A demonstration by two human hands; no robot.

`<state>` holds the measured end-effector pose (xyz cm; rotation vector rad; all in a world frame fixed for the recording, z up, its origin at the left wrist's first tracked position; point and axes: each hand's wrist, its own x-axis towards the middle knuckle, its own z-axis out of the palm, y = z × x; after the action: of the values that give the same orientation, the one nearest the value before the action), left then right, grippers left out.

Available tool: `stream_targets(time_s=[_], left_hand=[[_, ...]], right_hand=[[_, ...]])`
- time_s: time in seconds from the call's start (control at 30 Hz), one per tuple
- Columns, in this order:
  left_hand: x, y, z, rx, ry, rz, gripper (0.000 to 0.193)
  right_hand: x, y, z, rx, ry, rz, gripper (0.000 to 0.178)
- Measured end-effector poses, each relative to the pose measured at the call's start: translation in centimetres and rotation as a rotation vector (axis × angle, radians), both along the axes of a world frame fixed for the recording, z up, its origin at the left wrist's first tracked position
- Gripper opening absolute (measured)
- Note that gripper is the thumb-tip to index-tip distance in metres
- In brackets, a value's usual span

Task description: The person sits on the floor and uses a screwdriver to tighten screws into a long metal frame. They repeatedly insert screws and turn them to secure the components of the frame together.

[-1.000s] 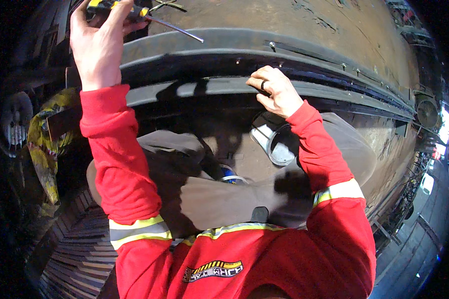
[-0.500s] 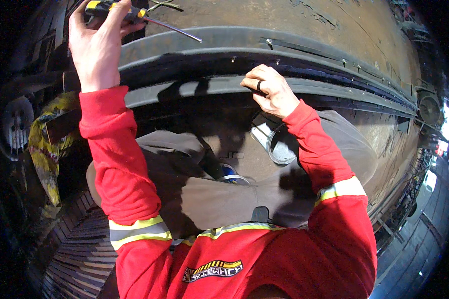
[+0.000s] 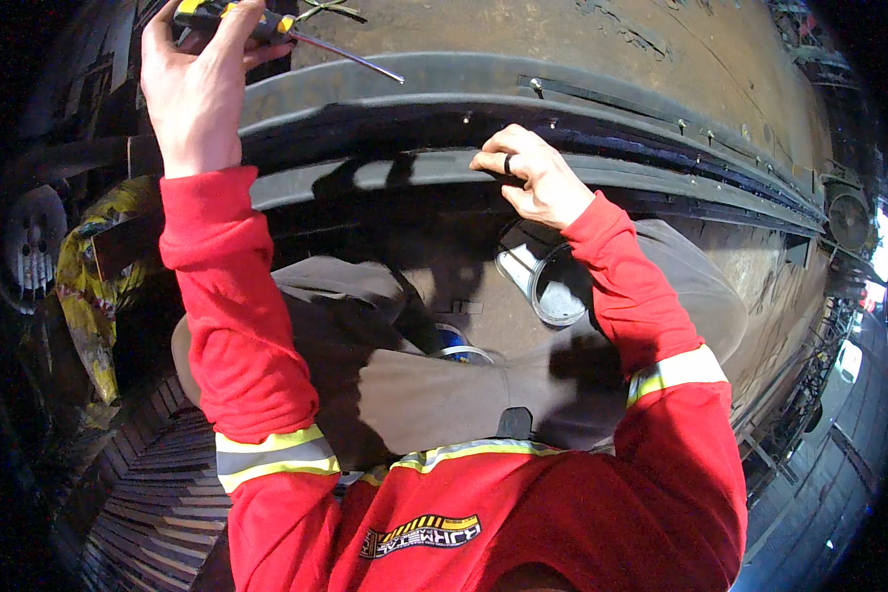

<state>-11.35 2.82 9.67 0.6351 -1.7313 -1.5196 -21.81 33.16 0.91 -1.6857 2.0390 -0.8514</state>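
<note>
In front of us, a long dark metal beam [image 3: 405, 118] runs from left to right, and it looks bent in this wide view. Our hands are well apart. Our left hand [image 3: 199, 99] is up on the far left, and our right hand [image 3: 543, 178] is at the beam's near edge, so the right one is nearer to its middle. The right fingers are curled, but we cannot tell if they pinch anything. The left fingers wrap around the handle of a yellow and black screwdriver [image 3: 337, 53]. Its thin shaft points right and a bit back toward us, so its tip lies between our hands, farther away than the right one. Little shiny bolts [image 3: 536, 87] sit to the right of that tip.
</note>
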Motion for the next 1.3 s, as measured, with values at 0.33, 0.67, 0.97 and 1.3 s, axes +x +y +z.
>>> stream_targets(time_s=[0.33,0.67,0.97,1.3], left_hand=[[0.5,0.1,0.3,0.019,0.020,-0.018,0.051],[0.5,-0.4,-0.2,0.017,0.034,-0.030,0.050],[0.6,-0.2,-0.3,0.021,0.021,-0.046,0.051],[-0.7,1.7,-1.9,-0.026,-0.087,-0.076,0.053]], right_hand=[[0.3,-0.2,-0.1,-0.041,-0.050,-0.029,0.047],[0.2,-0.8,-0.4,0.011,-0.128,-0.044,0.040],[-0.1,-0.6,-0.8,-0.019,-0.076,-0.020,0.037],[-0.2,-1.0,-0.6,-0.026,-0.064,-0.015,0.040]])
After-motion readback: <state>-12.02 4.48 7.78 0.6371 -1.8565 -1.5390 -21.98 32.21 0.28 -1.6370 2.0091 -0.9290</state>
